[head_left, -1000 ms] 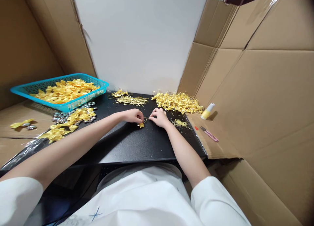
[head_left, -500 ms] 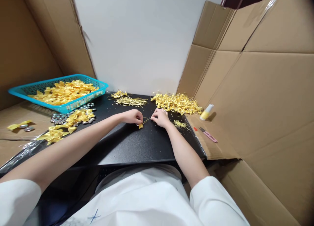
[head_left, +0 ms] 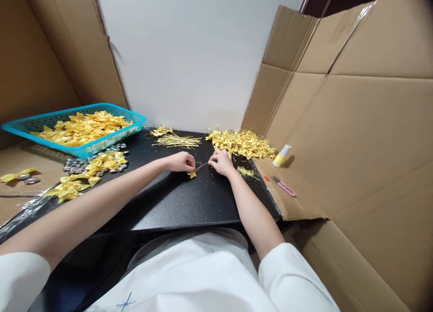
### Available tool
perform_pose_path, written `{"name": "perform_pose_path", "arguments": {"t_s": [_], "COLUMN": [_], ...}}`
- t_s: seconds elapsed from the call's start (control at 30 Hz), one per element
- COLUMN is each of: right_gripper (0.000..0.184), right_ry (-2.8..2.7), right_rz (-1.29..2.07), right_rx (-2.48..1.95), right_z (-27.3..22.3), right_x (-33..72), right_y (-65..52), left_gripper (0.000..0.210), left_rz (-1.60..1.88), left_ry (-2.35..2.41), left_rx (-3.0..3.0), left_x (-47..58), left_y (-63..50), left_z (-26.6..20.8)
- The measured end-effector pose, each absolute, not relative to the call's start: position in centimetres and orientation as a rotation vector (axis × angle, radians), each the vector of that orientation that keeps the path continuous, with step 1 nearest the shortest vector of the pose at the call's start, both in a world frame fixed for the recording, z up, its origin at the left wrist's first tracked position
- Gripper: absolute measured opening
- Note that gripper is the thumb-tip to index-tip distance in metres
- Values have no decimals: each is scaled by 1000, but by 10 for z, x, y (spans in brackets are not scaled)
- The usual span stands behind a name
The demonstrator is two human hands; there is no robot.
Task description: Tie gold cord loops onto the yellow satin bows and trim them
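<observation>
Compared with a second ago, the two hands are slightly farther apart, and more of the thin gold cord [head_left: 202, 164] shows between them. Left hand [head_left: 182, 161] has its fingertips pressed together, pinching at the small yellow bow [head_left: 193, 175]; exactly what lies between the fingertips is hidden. That bow sits right at the fingertips, low over the middle of the black surface [head_left: 189, 206]. Right hand [head_left: 221, 161] pinches the cord between thumb and forefinger, so one strand runs nearly straight across the gap, while another part of the cord arches above it in a loop.

Beyond the hands lie a bundle of loose gold cords [head_left: 179, 142] and, to its right, a heap of small corded bows [head_left: 243, 143]. Fine yellow snippets [head_left: 246, 172] lie just beside the right wrist. Farther right, on cardboard, a white-and-yellow tapered object [head_left: 282, 156] stands, with a red scrap [head_left: 267, 178] and pink-handled snips [head_left: 287, 188] nearer the person. To the left, a blue basket [head_left: 141, 120] holds a pile of yellow ribbon bows [head_left: 84, 128]; in front of it, silver ovals [head_left: 71, 167] lie among loose ribbon bows [head_left: 106, 160].
</observation>
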State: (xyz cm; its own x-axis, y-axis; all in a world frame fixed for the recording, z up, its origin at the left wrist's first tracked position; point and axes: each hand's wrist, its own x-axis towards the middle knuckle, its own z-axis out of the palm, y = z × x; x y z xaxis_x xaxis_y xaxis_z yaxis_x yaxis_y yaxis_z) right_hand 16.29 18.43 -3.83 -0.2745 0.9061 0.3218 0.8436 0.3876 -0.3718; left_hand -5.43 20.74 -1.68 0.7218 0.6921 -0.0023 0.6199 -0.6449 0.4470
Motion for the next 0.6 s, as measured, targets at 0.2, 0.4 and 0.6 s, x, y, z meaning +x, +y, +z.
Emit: {"name": "perform_pose_path", "arguments": {"t_s": [0.2,0.4,0.6], "right_gripper": [14,18,16], "right_ry": [-2161,-2162,-2117], "right_rz": [139,135,127], "right_rx": [-1467,-1399,-1367], "right_z": [-35,-30,-29], "right_x": [162,158,150], "right_y": [183,179,177], "left_gripper": [20,28,39], "left_rz": [246,370,465], "left_ry": [1062,1078,1001], "left_rx": [2399,2272,2316], "left_x": [-56,-64,-49], "left_y": [207,214,214], "left_z": [-16,-11,-11]}}
